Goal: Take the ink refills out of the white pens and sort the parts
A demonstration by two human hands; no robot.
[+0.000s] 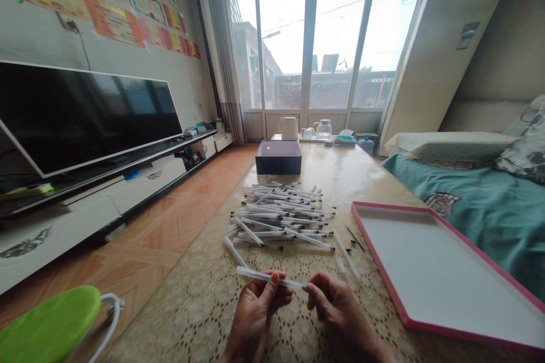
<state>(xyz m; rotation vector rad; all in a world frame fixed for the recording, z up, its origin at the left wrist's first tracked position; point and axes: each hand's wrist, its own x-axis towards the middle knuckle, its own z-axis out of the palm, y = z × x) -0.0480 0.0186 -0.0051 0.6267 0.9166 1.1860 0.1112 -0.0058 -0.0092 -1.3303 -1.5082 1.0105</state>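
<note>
A white pen point(272, 278) lies crosswise between my two hands, just above the patterned tabletop point(191, 317). My left hand point(259, 300) pinches its barrel near the middle, thumb on top. At the pen's dark right end, the fingertips of my right hand point(330, 298) are closed on it. Beyond my hands spreads a loose pile of white pens point(281, 212) with dark tips. A clear cap point(339, 263), a loose pen point(347, 255) and a thin dark refill point(355, 237) lie to the right of the pile.
A shallow white tray with a pink rim point(380, 266) lies on the right. Behind the pile stands a dark open box point(279, 164). Farther back are a beige kettle point(288, 127) and a glass pot point(324, 127). A green stool point(51, 320) stands at the lower left.
</note>
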